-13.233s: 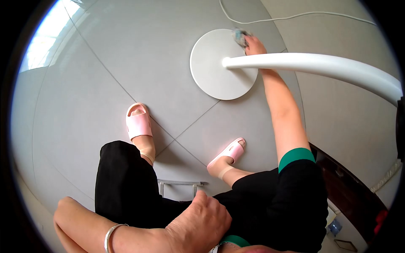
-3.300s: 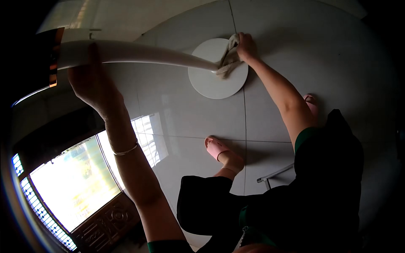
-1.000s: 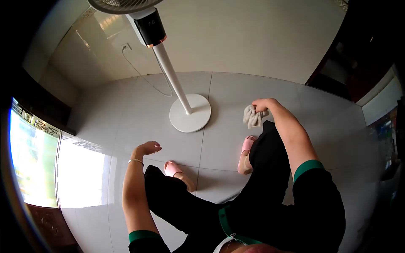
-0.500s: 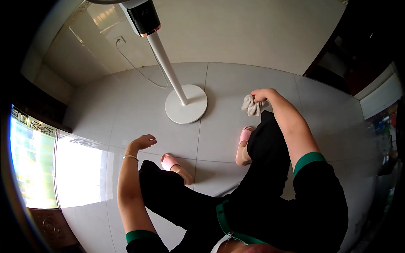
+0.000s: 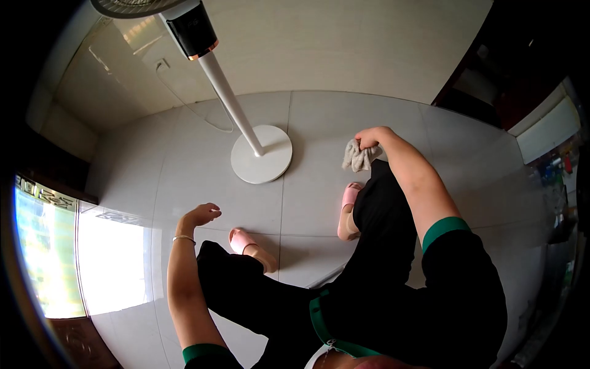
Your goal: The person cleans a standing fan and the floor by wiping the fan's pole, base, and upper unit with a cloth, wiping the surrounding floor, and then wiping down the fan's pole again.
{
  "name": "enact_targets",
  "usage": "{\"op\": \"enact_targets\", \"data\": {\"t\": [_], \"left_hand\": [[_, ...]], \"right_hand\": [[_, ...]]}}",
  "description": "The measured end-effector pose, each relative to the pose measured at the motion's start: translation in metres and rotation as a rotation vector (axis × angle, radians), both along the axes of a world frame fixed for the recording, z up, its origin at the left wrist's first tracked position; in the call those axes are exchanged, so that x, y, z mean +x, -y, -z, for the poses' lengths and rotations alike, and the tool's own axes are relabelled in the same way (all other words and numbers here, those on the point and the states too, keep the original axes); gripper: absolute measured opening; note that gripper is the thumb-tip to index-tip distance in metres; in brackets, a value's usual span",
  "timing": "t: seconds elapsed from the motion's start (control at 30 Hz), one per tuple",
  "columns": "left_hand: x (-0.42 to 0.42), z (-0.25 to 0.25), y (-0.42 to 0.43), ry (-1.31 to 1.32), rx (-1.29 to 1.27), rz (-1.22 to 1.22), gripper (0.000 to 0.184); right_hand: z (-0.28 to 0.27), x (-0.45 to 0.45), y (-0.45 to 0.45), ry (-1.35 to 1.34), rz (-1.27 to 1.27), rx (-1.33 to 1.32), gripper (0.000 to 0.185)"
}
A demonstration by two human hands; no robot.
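A crumpled beige-grey cloth [image 5: 357, 155] hangs from my right hand [image 5: 369, 138], whose fingers are closed on its top. It is held above the floor, just beyond my right knee. My left hand [image 5: 203, 214] hovers over the tiles near my left knee, with loosely bent fingers and nothing visible in them. A bracelet [image 5: 184, 238] circles the left wrist. Between and beyond my hands stands a white pedestal fan, its round base [image 5: 262, 161] flat on the floor and its pole [image 5: 230, 98] rising toward the upper left.
Pink slippers [image 5: 241, 238] are on my feet. The fan's cord [image 5: 190, 109] runs to a wall socket [image 5: 162, 64]. A black control panel [image 5: 192, 32] sits atop the pole, below the fan's grille [image 5: 132, 6]. Dark furniture [image 5: 491, 74] stands at the right, and bright light reflects off tiles at left.
The view has shifted slightly, so the fan appears further left and more of its grille shows. My right hand still grips the cloth; my left hand stays nearly in place.
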State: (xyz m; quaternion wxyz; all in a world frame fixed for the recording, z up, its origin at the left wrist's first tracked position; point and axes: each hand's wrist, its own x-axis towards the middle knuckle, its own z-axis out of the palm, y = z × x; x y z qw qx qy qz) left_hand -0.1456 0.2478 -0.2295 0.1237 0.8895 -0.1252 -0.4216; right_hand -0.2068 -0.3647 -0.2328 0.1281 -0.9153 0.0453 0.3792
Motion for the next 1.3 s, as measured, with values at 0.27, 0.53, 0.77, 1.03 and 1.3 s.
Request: {"op": "enact_targets", "data": {"t": [0.27,0.53,0.77,1.03,1.3], "left_hand": [[0.003,0.004,0.002,0.03,0.045,0.034,0.052],[0.035,0.073,-0.041,0.048,0.029,0.158,0.05],[0.008,0.011,-0.001,0.0,0.064,0.031,0.049],[0.001,-0.003,0.006,-0.002,0.067,0.004,0.049],[0.0,-0.002,0.002,-0.004,0.071,0.01,0.048]], "right_hand": [[-0.004,0.001,-0.003,-0.027,0.0,-0.01,0.044],[0.029,0.017,0.012,-0.078,-0.233,0.018,0.043],[-0.011,-0.003,-0.01,-0.03,0.034,0.016,0.041],[-0.005,0.002,-0.007,-0.029,0.071,-0.015,0.042],[-0.005,0.001,-0.008,-0.007,0.068,-0.02,0.043]]}}
